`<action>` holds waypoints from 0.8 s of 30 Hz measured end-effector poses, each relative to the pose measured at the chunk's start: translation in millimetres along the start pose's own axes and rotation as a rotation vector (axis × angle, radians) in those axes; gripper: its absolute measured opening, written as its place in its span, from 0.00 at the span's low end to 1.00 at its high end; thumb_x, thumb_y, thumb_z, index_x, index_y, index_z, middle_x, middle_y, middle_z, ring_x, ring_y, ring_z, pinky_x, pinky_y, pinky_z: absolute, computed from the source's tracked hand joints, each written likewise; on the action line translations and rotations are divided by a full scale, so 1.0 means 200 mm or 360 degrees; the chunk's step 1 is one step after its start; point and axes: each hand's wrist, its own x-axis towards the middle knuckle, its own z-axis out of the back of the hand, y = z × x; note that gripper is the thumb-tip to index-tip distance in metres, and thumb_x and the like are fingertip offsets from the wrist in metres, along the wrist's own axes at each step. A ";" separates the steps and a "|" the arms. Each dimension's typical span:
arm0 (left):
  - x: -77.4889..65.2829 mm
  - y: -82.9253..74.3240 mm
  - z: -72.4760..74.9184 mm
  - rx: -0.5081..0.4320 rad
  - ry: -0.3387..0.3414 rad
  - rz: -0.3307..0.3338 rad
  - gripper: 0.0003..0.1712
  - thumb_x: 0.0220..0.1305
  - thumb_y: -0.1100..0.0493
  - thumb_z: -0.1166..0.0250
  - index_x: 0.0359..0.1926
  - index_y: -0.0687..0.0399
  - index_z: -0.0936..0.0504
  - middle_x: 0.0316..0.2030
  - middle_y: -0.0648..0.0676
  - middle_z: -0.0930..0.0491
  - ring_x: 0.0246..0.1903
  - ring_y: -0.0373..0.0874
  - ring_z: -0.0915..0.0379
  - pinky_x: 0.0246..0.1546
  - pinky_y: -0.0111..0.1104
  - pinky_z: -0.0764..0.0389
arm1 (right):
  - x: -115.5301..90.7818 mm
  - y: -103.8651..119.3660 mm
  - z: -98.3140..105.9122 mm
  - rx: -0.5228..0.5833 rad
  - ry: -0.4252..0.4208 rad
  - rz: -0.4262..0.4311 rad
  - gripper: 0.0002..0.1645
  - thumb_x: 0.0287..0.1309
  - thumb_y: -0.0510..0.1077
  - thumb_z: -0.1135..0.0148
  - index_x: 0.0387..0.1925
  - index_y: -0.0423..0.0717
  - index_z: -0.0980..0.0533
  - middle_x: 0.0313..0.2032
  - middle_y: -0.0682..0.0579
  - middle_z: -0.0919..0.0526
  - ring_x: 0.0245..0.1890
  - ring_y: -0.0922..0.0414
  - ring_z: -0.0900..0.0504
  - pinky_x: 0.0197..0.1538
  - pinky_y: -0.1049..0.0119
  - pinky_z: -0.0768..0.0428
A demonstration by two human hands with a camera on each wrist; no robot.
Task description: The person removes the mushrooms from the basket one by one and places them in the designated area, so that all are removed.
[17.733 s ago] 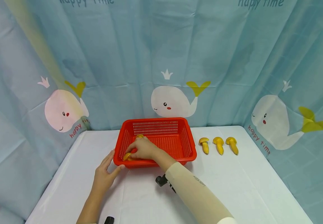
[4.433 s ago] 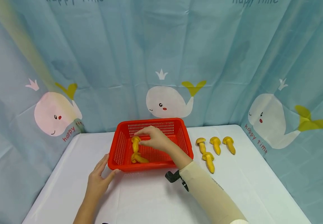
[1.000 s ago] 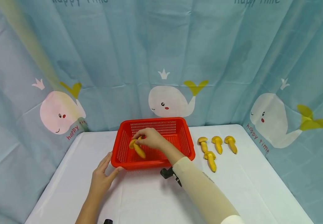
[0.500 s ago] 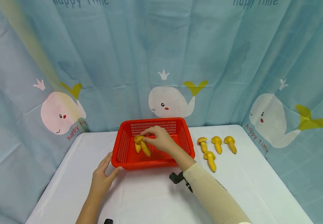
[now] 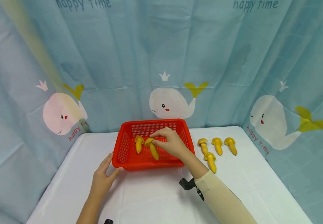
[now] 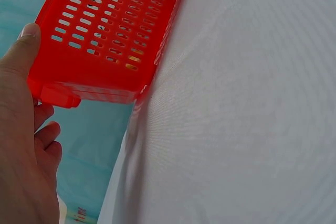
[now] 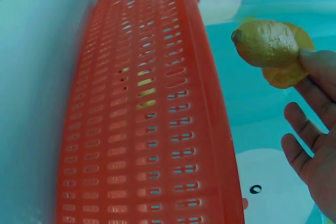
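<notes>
Over the red basket [image 5: 122, 158], my right hand [image 5: 172, 141] pinches a yellow mushroom [image 5: 153, 151] by its cap, stem hanging down. The right wrist view has this mushroom [image 7: 273, 45] between thumb and fingers [image 7: 325, 66], above the basket's rim, its stem end toward the camera. A second yellow mushroom [image 5: 138, 144] lies inside the basket at the left. My left hand [image 5: 102, 179] grips the basket's near left corner, thumb on the front and fingers at the left side. In the left wrist view the thumb [image 6: 30, 43] presses the basket wall [image 6: 84, 66].
Several yellow mushrooms lie right of the basket on the white tabletop [image 5: 150, 199]: three in a back row [image 5: 217, 145], and another mushroom [image 5: 210, 162] in front of the leftmost. A blue curtain [image 5: 122, 62] with whale prints stands close behind the table and along both sides.
Earlier, one mushroom joined those on the table. Two then lay in the basket; the right hand took one and has carried it up and rightward over the past second. The left hand stays put.
</notes>
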 end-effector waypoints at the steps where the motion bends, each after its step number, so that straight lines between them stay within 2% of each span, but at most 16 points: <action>1: 0.00 0.00 0.00 -0.0003 -0.0005 0.0000 0.51 0.54 0.52 0.20 0.77 0.44 0.33 0.74 0.53 0.32 0.73 0.53 0.36 0.62 0.10 0.44 | -0.01 0.00 0.01 0.0012 -0.0009 0.0017 0.13 0.64 0.51 0.29 0.49 0.60 0.14 0.46 0.67 0.15 0.52 0.60 0.22 0.53 0.54 0.16; 5: 0.00 -0.01 0.01 -0.0019 -0.0021 -0.0016 0.51 0.53 0.54 0.19 0.76 0.44 0.32 0.73 0.54 0.31 0.73 0.53 0.36 0.61 0.09 0.45 | -0.04 0.00 0.04 0.0012 -0.0030 0.0056 0.13 0.64 0.50 0.29 0.50 0.60 0.14 0.45 0.68 0.15 0.52 0.58 0.21 0.52 0.52 0.15; 12: -0.01 0.00 0.00 -0.0014 -0.0034 -0.0037 0.51 0.52 0.55 0.18 0.76 0.43 0.32 0.73 0.54 0.31 0.73 0.53 0.35 0.60 0.08 0.45 | -0.14 -0.03 0.11 -0.0046 -0.0065 0.0090 0.12 0.64 0.49 0.28 0.48 0.60 0.14 0.45 0.72 0.15 0.52 0.66 0.24 0.54 0.54 0.16; 18: -0.01 0.00 0.00 -0.0004 -0.0039 -0.0020 0.51 0.52 0.54 0.19 0.76 0.47 0.32 0.73 0.53 0.31 0.73 0.54 0.35 0.59 0.08 0.44 | -0.20 -0.05 0.16 -0.0045 -0.0102 0.0073 0.12 0.64 0.50 0.29 0.49 0.62 0.14 0.45 0.71 0.16 0.52 0.65 0.23 0.53 0.56 0.16; 24: 0.00 -0.01 0.00 -0.0015 -0.0026 0.0005 0.50 0.53 0.52 0.19 0.75 0.49 0.31 0.74 0.52 0.32 0.74 0.52 0.36 0.60 0.09 0.44 | -0.25 -0.08 0.20 -0.0051 -0.0129 0.0074 0.13 0.64 0.50 0.28 0.50 0.61 0.14 0.46 0.70 0.15 0.52 0.64 0.22 0.53 0.52 0.15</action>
